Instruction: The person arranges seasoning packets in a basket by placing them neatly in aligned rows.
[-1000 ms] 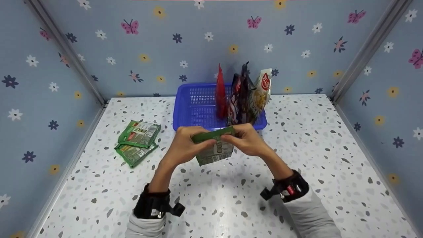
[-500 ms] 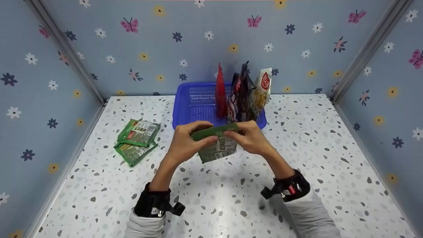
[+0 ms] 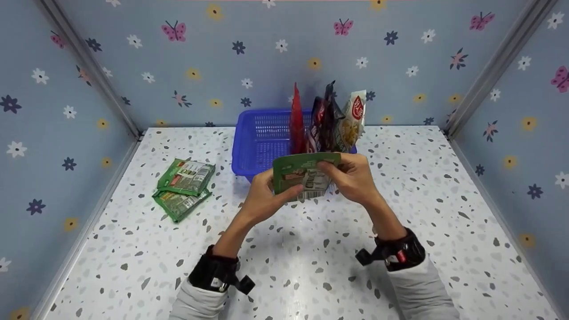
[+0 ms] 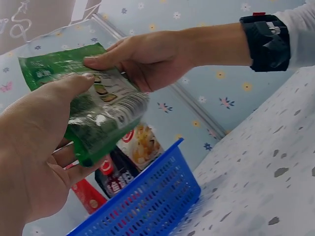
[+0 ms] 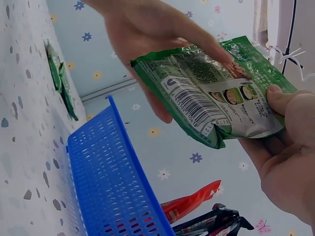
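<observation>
Both hands hold a green food packet (image 3: 306, 174) in front of the blue basket (image 3: 242, 164). My left hand (image 3: 266, 198) grips its left side, thumb on the near face and fingers behind. The right hand (image 3: 355, 180) pinches the upper right corner the same way. In the right wrist view the packet (image 5: 197, 93) shows a barcode and small round food pictures. Behind it in the basket stand a red pouch (image 3: 296, 126), dark pouches (image 3: 326, 120) and a pale pouch (image 3: 353, 118); the packet and hands hide their lower parts.
Two more green packets (image 3: 186, 178) lie overlapping on the speckled table (image 3: 293, 266), left of the basket. A flowered wall (image 3: 266, 58) rises close behind the basket, with side walls left and right. The basket's left part shows its bare perforated floor.
Both hands have moved right and slightly away from the body with the green packet. The packet has been raised and tilted, so its upper face shows more. The two packets on the table stay put.
</observation>
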Demonstrator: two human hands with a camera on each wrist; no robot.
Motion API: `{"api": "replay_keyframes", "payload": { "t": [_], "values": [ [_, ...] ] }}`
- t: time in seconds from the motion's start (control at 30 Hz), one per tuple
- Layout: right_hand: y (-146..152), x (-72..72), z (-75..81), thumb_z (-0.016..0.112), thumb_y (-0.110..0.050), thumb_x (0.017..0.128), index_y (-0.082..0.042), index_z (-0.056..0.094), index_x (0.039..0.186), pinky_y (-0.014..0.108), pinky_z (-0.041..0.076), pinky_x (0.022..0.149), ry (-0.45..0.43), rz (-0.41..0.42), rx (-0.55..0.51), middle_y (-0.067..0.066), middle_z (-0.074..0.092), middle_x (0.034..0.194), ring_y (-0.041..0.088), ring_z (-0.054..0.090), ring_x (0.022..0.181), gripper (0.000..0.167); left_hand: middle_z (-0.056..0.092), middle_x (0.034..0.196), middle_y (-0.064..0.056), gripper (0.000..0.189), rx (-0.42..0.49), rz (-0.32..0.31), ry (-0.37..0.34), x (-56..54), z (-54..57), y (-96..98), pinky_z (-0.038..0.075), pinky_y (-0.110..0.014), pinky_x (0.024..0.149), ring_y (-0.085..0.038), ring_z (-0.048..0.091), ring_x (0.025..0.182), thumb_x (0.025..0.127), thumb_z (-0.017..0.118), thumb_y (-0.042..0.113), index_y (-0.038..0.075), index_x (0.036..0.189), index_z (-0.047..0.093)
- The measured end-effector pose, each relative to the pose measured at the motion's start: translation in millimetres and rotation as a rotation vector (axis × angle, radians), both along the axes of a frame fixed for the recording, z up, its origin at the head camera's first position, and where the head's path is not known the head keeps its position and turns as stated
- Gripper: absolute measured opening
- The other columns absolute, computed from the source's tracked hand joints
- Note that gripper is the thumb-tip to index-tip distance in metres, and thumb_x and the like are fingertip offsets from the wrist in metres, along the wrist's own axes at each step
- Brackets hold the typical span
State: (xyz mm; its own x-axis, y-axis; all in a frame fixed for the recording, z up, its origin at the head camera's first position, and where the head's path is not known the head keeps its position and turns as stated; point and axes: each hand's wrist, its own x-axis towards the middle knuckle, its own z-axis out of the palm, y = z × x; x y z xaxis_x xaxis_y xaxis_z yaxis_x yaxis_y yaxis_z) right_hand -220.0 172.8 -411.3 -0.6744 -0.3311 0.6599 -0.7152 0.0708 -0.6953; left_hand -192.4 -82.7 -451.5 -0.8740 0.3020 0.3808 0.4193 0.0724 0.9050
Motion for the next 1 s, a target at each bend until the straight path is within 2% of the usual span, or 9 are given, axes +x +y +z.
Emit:
{"api": "replay_keyframes", "payload": {
  "t": [0.23, 0.43, 0.53, 0.7, 1.0],
  "values": [
    [0, 2.6, 3.3, 0.072, 0.016, 0.1, 0.009, 0.084, 0.11, 0.019, 0.037, 0.053, -0.002, 0.002, -0.035, 0.024, 0.078, 0.08, -0.001, 0.053, 0.059, 0.017, 0.085, 0.13, -0.014, 0.035, 0.03, -0.009, -0.005, 1.7, -6.4, 10.1, 0.07, -0.038, 0.096, -0.027, 0.085, 0.115, 0.104, 0.084, 0.016, 0.008, 0.137, 0.079],
    [1, 2.0, 3.1, 0.072, 0.016, 0.099, 0.01, 0.083, 0.109, 0.019, 0.035, 0.052, -0.004, -0.009, -0.045, 0.023, 0.074, 0.076, -0.003, 0.048, 0.058, 0.016, 0.086, 0.125, -0.017, 0.028, 0.088, -0.007, -0.007, 1.5, -6.5, 14.8, 0.069, -0.034, 0.093, -0.022, 0.085, 0.11, 0.104, 0.082, 0.011, 0.003, 0.131, 0.082],
    [1, 1.4, 2.7, 0.072, 0.016, 0.099, 0.01, 0.083, 0.109, 0.02, 0.036, 0.054, -0.006, -0.011, -0.05, 0.023, 0.074, 0.076, -0.003, 0.05, 0.06, 0.016, 0.085, 0.125, -0.018, 0.028, 0.103, -0.009, -0.015, 1.2, -6.3, 16.3, 0.069, -0.034, 0.094, -0.02, 0.085, 0.111, 0.105, 0.081, 0.01, 0.002, 0.131, 0.082],
    [2, 0.8, 2.4, 0.071, 0.015, 0.1, 0.01, 0.083, 0.108, 0.02, 0.037, 0.054, -0.01, -0.012, -0.046, 0.021, 0.075, 0.077, -0.003, 0.051, 0.06, 0.015, 0.085, 0.128, -0.018, 0.029, 0.114, -0.012, -0.02, 1.8, -6.6, 16.5, 0.07, -0.036, 0.096, -0.025, 0.085, 0.115, 0.105, 0.081, 0.011, 0.002, 0.133, 0.082],
    [2, 0.4, 3.0, 0.072, 0.014, 0.1, 0.011, 0.082, 0.108, 0.016, 0.045, 0.057, -0.022, -0.026, -0.048, 0.023, 0.078, 0.08, 0.002, 0.061, 0.064, 0.013, 0.085, 0.126, -0.017, 0.027, 0.141, -0.009, -0.044, 1.0, -7.3, 17.1, 0.069, -0.034, 0.093, -0.02, 0.085, 0.111, 0.105, 0.081, 0.011, 0.003, 0.13, 0.083]
  ]
}}
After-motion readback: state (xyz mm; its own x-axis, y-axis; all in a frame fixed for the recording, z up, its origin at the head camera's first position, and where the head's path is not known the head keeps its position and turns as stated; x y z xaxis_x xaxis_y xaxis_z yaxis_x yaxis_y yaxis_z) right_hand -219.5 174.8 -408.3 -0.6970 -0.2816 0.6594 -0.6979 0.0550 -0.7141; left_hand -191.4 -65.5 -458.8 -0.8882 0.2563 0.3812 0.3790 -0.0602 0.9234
